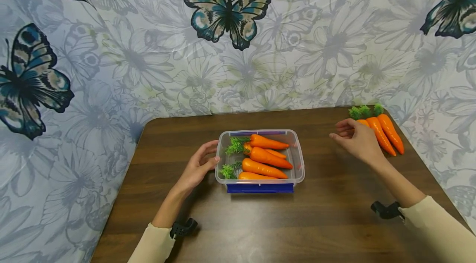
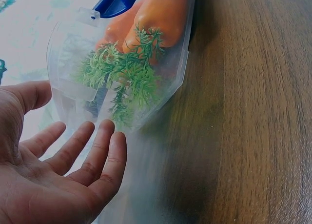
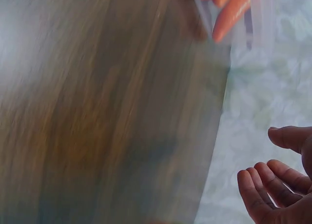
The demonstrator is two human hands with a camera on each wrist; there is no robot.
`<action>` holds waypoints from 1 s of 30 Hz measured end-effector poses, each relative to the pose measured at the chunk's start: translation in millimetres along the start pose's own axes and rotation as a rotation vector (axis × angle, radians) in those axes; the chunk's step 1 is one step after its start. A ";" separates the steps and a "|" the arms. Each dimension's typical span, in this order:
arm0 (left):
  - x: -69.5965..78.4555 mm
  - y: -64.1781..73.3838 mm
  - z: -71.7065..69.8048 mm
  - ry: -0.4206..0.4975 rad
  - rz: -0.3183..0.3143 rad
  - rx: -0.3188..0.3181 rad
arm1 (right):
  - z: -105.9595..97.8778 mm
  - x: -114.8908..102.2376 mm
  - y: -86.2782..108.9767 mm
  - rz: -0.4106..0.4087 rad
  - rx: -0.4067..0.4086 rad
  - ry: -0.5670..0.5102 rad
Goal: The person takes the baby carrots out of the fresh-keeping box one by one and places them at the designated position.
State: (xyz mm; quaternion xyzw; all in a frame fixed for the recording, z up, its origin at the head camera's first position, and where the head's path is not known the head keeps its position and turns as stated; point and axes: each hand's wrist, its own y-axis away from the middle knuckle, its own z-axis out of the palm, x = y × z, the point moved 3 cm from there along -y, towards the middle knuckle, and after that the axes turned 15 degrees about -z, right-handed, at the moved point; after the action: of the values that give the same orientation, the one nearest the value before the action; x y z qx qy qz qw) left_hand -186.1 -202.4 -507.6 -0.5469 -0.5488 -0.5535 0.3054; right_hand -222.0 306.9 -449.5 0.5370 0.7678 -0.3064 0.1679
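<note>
A clear plastic container (image 1: 299, 163) with blue side clips holds several orange carrots (image 1: 265, 167) with green tops, the tops pointing left. My left hand (image 1: 201, 165) is at the container's left wall, thumb and fingers spread around that end; in the left wrist view its fingertips (image 2: 106, 129) lie right by the clear wall. Over at the right, my right hand (image 1: 358, 141) is beside a small group of carrots (image 1: 390, 134) and overlaps one of them in the head view. Nothing sits between its thumb and loosely bent fingers (image 3: 278, 185).
The brown wooden table (image 1: 260, 225) runs back to a wall covering (image 1: 141, 60) printed with flowers and butterflies. The loose carrots lie near the table's back right edge. A dark band (image 1: 386, 210) is on the right wrist, another band (image 1: 183, 228) on the left.
</note>
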 end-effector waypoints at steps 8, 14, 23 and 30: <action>-2.6 -1.2 -0.7 -0.003 0.008 0.006 | 14.3 -34.3 -5.8 -0.025 -0.101 -0.052; -1.1 -0.8 -1.0 -0.003 0.008 0.007 | 24.7 -52.0 -10.2 -0.073 -0.138 -0.063; 0.6 0.7 -1.1 0.010 0.002 -0.002 | 43.9 -76.5 -14.9 -0.131 -0.167 -0.133; 0.2 0.1 -0.5 0.016 0.001 -0.004 | 58.5 -90.6 -18.1 -0.195 -0.210 -0.172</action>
State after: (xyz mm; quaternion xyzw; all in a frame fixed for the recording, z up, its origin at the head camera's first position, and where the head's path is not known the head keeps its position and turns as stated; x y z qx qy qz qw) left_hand -186.2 -202.9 -507.3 -0.5432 -0.5451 -0.5588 0.3092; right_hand -209.7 199.2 -435.4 0.4113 0.8269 -0.2843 0.2575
